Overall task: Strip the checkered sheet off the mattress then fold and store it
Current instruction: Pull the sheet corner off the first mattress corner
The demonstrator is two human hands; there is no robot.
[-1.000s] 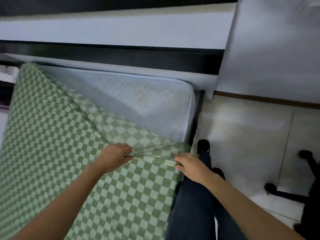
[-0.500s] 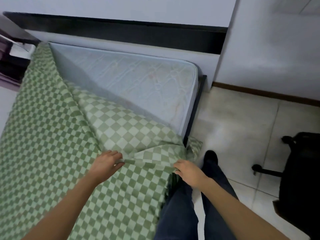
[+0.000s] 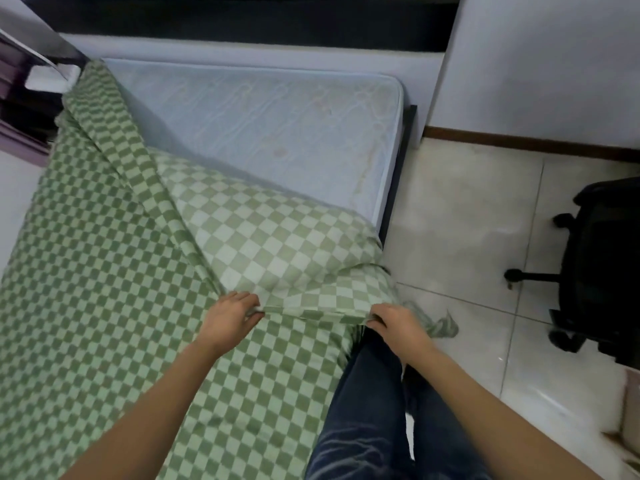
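Pinching checkered sheet (image 3: pixel 104 289) in left hand (image 3: pixel 230 318) and right hand (image 3: pixel 394 323), grips spread; likely keeping the hem taut for dragging off mattress (image 3: pixel 277 126), upper centre.

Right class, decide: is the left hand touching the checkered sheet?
Touching. The head view shows the left hand pinching the folded edge of the checkered sheet.

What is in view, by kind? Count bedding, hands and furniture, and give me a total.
checkered sheet: 1
mattress: 1
hands: 2, the left hand and the right hand, both gripping the sheet's edge
office chair: 1
Total: 5
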